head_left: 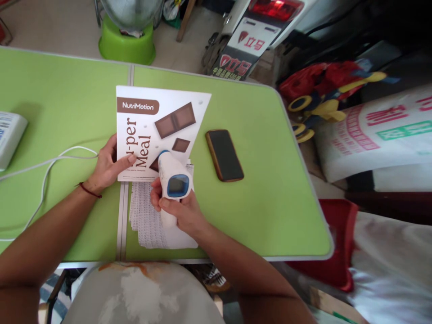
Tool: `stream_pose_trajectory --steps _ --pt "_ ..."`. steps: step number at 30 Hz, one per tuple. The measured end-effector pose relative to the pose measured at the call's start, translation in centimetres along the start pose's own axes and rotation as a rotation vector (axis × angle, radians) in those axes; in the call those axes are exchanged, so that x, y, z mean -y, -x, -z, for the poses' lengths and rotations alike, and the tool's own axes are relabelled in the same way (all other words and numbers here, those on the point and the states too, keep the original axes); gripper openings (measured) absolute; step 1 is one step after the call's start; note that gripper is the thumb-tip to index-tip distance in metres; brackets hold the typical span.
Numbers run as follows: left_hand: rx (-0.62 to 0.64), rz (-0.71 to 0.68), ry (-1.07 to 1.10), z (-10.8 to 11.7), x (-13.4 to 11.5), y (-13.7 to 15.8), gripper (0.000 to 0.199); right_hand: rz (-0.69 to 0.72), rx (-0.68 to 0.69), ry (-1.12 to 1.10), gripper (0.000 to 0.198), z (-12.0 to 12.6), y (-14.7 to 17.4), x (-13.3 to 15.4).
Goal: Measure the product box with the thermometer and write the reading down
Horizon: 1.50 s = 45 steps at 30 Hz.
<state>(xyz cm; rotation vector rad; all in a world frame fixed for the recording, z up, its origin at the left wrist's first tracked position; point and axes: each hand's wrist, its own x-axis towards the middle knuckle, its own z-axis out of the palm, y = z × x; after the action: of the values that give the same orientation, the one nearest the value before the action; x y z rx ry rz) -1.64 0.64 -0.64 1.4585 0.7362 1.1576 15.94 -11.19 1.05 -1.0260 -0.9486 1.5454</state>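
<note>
My left hand [111, 162] grips the lower left edge of a white and brown NutriMotion box [138, 135], its thumb pressed on the front. The box is tilted up above the table and shows pictures of chocolate pieces. In my right hand [182, 209] is a white infrared thermometer [170, 175] with a blue-rimmed grey screen facing me. Its head overlaps the lower right of the box; whether they touch I cannot tell. Beneath both hands lies a stack of printed paper sheets [148, 225]. A dark phone in a brown case [225, 155] rests to the right.
The green folding table [270, 207] has a seam down its left part. White cables [50, 175] run across the left side near a white device [10, 137]. Beyond the far edge are a green stool [126, 45] and a scooter [249, 40]. Sacks [378, 130] stand at the right.
</note>
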Motion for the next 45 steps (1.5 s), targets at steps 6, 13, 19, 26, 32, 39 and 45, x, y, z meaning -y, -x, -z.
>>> stream_pose_trajectory --steps 6,13,19,26,32,39,45 --pt "-0.006 0.001 -0.016 0.04 0.09 0.01 0.049 -0.004 -0.005 0.013 0.037 -0.05 -0.02 0.14" --pt "0.001 0.006 -0.003 0.06 0.15 0.02 0.049 -0.033 -0.033 0.025 0.041 -0.19 -0.10 0.33" --pt "-0.002 -0.004 -0.002 0.09 0.12 0.00 0.050 -0.012 -0.023 0.017 0.039 -0.18 -0.07 0.18" --pt "0.000 0.002 -0.002 0.05 0.05 -0.05 0.051 -0.022 -0.010 0.016 0.039 -0.21 -0.09 0.31" --pt "-0.003 0.014 0.017 0.04 0.12 -0.06 0.053 -0.027 -0.023 0.018 0.041 -0.24 -0.13 0.26" --pt "-0.003 -0.002 0.000 0.11 0.14 -0.03 0.049 -0.017 -0.019 0.015 0.040 -0.20 -0.10 0.29" --pt "-0.002 -0.001 -0.007 0.16 0.33 0.02 0.051 -0.024 -0.025 0.021 0.039 -0.22 -0.10 0.25"
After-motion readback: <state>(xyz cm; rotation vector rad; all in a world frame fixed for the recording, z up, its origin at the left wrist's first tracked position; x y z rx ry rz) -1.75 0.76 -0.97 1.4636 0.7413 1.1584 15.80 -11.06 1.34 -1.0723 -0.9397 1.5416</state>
